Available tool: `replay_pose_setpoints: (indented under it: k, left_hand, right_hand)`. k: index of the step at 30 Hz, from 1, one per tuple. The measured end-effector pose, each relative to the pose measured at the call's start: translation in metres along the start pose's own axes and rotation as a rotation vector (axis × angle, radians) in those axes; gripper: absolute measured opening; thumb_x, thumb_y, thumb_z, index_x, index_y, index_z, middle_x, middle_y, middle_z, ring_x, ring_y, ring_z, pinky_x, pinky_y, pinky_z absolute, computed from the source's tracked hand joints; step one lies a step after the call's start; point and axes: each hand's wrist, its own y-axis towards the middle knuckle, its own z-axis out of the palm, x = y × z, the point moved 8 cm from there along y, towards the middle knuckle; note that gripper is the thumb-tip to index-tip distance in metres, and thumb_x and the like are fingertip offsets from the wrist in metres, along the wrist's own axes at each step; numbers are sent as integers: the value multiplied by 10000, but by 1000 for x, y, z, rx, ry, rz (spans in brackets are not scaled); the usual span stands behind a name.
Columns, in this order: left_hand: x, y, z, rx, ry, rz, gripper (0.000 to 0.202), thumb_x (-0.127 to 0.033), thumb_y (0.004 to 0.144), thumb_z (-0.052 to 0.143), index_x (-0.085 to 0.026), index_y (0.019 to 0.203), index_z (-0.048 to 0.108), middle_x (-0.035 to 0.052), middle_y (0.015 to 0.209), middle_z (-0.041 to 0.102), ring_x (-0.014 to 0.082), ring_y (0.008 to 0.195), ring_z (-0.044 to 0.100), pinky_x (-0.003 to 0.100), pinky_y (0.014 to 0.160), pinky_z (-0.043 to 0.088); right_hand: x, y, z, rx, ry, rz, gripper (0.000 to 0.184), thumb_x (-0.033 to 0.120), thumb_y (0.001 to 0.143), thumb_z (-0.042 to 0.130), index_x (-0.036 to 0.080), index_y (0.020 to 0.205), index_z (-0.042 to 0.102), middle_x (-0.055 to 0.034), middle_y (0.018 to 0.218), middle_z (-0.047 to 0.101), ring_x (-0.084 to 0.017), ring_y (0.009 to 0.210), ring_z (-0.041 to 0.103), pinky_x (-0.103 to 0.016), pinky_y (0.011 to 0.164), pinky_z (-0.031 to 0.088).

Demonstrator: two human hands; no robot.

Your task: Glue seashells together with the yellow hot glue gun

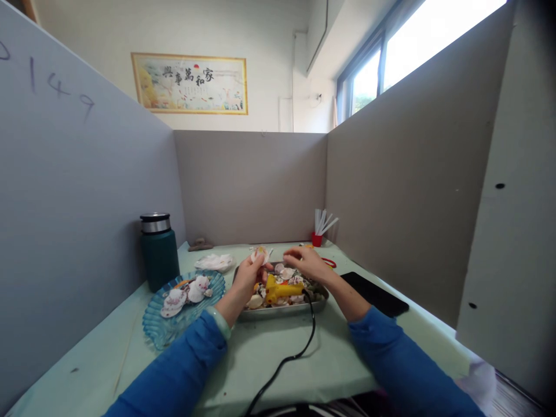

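Note:
My left hand (249, 278) is closed on a pale seashell (259, 255), pinched between thumb and fingers above the near tray. Some fine detail on that shell is too small to make out. To its right, my right hand (307, 262) hovers over the tray with bent fingers apart, and nothing shows in them. Under both hands sits a metal tray (278, 314) full of assorted seashells (255, 301). A yellow glue gun (282, 291) lies across the shells, its black cord (299, 353) running toward me.
At left, a blue scalloped plate (161, 330) bears shell pieces (175, 301), beside a dark green bottle (160, 255). White material (215, 262) lies behind. Right of the tray are red-handled scissors (329, 263) and a black flat object (374, 293). A red cup (317, 239) holds several white sticks. Grey partitions (252, 185) enclose the table.

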Motion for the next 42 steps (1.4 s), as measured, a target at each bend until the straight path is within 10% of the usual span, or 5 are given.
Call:
replay_pose_setpoints:
  k: [4,10,33,42]
  left_hand:
    - [3,-3,5,58,38,-37,408,-497,704,724,-145,813,547,45,691,687,67,378,496,197,401,367]
    - [9,-5,11,105,87,-91,434,-500,707,725,-148,884,544,76,772,716,82,385,526,206,396,389]
    - [4,-12,20,148,206,-78,418,-517,713,697,-143,844,565,41,701,680,83,387,522,209,410,384]
    - [1,-14,22,159,306,-71,463,-593,731,635,-140,804,572,-26,457,549,95,388,501,199,435,382]
  right_hand:
    - [-1,10,-14,-255,240,20,337,446,820,540,143,887,673,-51,810,682,-161,717,588,-264,650,453]
    - [2,0,13,-209,372,-15,352,477,814,570,150,897,668,-20,746,643,-130,637,549,-237,583,449]
    - [10,-16,8,-314,226,-84,237,359,856,547,160,743,605,2,656,584,-123,587,516,-234,580,414]
    - [16,-16,4,-343,188,-188,197,343,876,572,181,941,663,-46,891,637,-153,748,591,-261,675,476]
